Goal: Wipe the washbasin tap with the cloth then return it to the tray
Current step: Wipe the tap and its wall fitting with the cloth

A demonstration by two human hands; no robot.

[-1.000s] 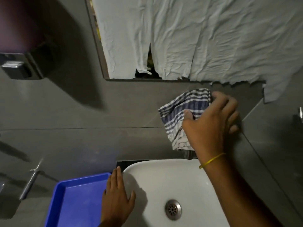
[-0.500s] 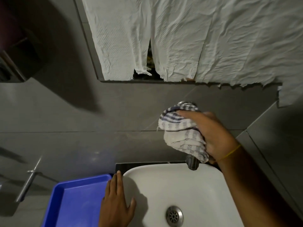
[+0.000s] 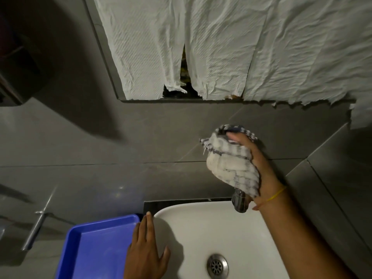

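Striped cloth (image 3: 231, 164) wrapped round tap (image 3: 240, 202); right hand (image 3: 259, 168) gripping.

No readable text, label, brand, number or sign shows on anything in view.

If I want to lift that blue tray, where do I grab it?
Probably the blue tray by its raised rim on the long left side, coming from the left. The rim gives fingers a lip to hook under, and the left hand covers the right edge beside the basin.
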